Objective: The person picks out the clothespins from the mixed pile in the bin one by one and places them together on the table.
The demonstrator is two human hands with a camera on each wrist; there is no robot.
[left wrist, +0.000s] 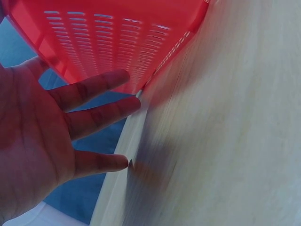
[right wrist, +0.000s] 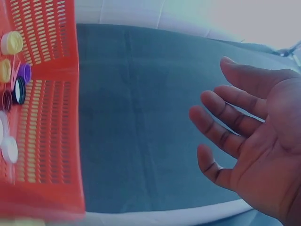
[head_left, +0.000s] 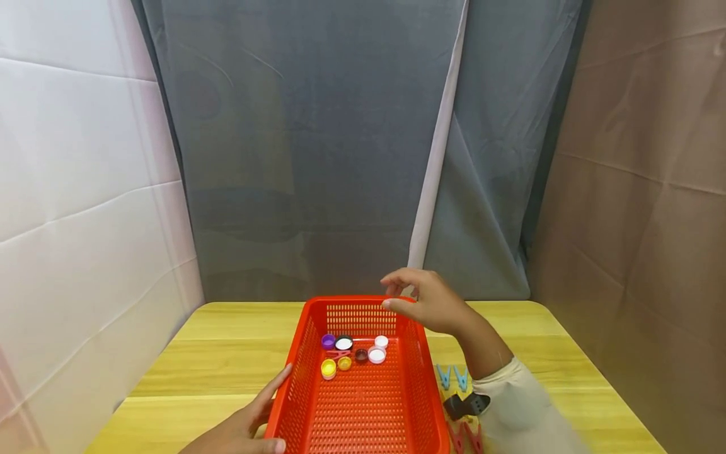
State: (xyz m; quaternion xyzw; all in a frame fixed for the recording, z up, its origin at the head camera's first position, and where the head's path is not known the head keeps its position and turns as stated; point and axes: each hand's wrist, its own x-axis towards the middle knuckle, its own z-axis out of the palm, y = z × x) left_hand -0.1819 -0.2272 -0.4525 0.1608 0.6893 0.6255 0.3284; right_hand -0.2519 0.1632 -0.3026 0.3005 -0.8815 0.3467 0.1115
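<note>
A red perforated plastic basket (head_left: 363, 416) stands on the table in front of me. Inside it, toward the far end, lie several small bottle caps: purple (head_left: 328, 341), black-rimmed white (head_left: 343, 343), brown (head_left: 361, 355), white (head_left: 377, 355) and yellow (head_left: 328, 368). A red clothespin (head_left: 339, 355) lies among them. My left hand (head_left: 249, 422) is at the basket's left side, its fingers spread straight along the outer wall in the left wrist view. My right hand (head_left: 428, 301) hovers by the far right corner, fingers loosely bent with nothing in them.
Right of the basket, partly under the right forearm, lie blue clothespins (head_left: 452, 377) and red clothespins (head_left: 465, 437). A black device (head_left: 466, 405) is strapped at the right wrist. The wooden table (head_left: 227, 359) is bounded by grey cloth (head_left: 317, 157) behind and cloth at both sides.
</note>
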